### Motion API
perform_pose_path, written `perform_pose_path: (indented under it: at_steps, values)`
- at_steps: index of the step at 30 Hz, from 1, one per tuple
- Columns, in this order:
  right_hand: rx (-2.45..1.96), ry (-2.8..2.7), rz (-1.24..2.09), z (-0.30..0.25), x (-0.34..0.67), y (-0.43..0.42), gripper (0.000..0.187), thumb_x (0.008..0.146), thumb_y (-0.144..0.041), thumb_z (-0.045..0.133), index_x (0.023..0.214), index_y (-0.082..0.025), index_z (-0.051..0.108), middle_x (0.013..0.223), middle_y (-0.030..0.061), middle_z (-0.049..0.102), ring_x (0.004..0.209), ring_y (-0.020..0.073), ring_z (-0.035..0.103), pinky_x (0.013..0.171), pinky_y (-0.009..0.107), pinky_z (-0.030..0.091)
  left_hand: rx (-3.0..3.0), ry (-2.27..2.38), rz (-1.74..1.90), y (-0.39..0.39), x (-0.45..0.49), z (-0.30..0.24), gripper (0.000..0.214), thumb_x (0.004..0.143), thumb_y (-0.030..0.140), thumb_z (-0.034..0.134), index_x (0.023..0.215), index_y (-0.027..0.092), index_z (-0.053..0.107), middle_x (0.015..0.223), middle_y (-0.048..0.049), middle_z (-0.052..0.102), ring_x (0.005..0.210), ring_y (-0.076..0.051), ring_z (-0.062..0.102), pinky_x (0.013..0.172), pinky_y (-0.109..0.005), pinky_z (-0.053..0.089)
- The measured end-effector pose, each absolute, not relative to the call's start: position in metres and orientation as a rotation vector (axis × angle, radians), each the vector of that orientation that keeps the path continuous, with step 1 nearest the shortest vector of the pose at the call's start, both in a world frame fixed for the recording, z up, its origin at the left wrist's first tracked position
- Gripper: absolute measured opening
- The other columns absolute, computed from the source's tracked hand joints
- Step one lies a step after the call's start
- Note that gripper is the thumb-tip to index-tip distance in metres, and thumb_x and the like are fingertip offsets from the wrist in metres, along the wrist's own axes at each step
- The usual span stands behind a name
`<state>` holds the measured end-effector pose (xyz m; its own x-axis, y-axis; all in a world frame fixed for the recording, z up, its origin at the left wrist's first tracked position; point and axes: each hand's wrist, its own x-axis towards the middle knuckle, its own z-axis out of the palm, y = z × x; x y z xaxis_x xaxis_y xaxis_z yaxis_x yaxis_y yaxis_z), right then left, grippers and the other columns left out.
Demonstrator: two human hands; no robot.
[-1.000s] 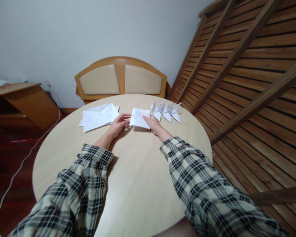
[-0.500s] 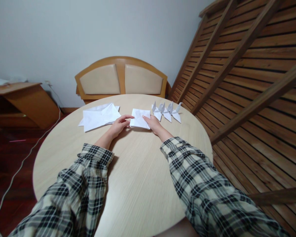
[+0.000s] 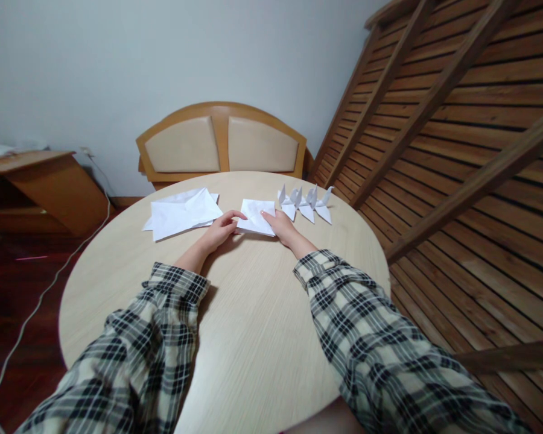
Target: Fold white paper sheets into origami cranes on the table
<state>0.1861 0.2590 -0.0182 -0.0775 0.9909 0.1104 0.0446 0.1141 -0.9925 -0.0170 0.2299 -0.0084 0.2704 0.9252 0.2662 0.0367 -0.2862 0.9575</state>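
A folded white paper (image 3: 254, 218), roughly square and in layers, is held just over the table between my two hands. My left hand (image 3: 221, 231) grips its left edge, fingers bent around it. On the other side my right hand (image 3: 282, 226) pinches the paper, thumb on top and the other fingers hidden underneath. Close beyond the right hand stand several white origami cranes (image 3: 306, 204) in a row. To the left of my left hand lie overlapping sheets of white paper (image 3: 181, 215).
The round wooden table (image 3: 253, 325) carries all the paper. Behind it rises a headboard (image 3: 224, 144) with cream panels. A slatted wooden frame (image 3: 452, 163) leans along the right. At left are a brown desk (image 3: 58, 187) and a white cable (image 3: 40, 301) on the floor.
A flap at the paper's near edge no longer shows as a separate strip; the top looks flatter. Both hands keep nearly the same places and their hold on the paper.
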Motion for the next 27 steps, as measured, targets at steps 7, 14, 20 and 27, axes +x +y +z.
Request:
perform_pose_path:
  at_steps: [7,14,20,27]
  values:
    - [-1.113,-1.383,1.160,-0.0147,0.1859,0.2548,0.025,0.091,-0.027,0.060,0.110,-0.014,0.068,0.112,0.0119,0.073,0.093,0.0191,0.069,0.091,0.037,0.054,1.703,0.948,1.123,0.2290,-0.0160,-0.0058,0.024,0.074,0.010,0.064,0.095,0.020,0.070,0.076,-0.0018,0.060,0.068,-0.014,0.052,0.061,-0.027,0.041]
    - [-1.121,-1.410,1.129,-0.0157,0.1853,0.2547,0.024,0.090,-0.027,0.060,0.108,-0.013,0.069,0.113,0.0132,0.073,0.093,0.0192,0.069,0.090,0.037,0.054,1.765,0.995,1.100,0.2294,-0.0161,-0.0047,0.018,0.076,0.016,0.068,0.093,0.020,0.070,0.084,-0.0041,0.064,0.075,-0.016,0.055,0.066,-0.029,0.043]
    - [-1.064,-1.461,1.137,-0.0199,0.1861,0.2565,0.024,0.089,-0.028,0.061,0.107,-0.013,0.069,0.115,0.0131,0.073,0.095,0.0190,0.069,0.089,0.034,0.055,1.716,0.964,1.172,0.2282,-0.0131,-0.0041,0.007,0.082,0.024,0.070,0.085,0.018,0.068,0.079,-0.0036,0.062,0.070,-0.015,0.055,0.064,-0.029,0.043]
    - [-0.995,-1.511,1.206,-0.0218,0.1852,0.2560,0.023,0.087,-0.025,0.064,0.106,-0.013,0.070,0.111,0.0113,0.074,0.092,0.0184,0.069,0.086,0.033,0.055,1.617,0.964,1.243,0.2300,-0.0124,-0.0069,0.010,0.084,0.024,0.069,0.078,0.018,0.062,0.072,-0.0021,0.058,0.065,-0.014,0.052,0.060,-0.028,0.041]
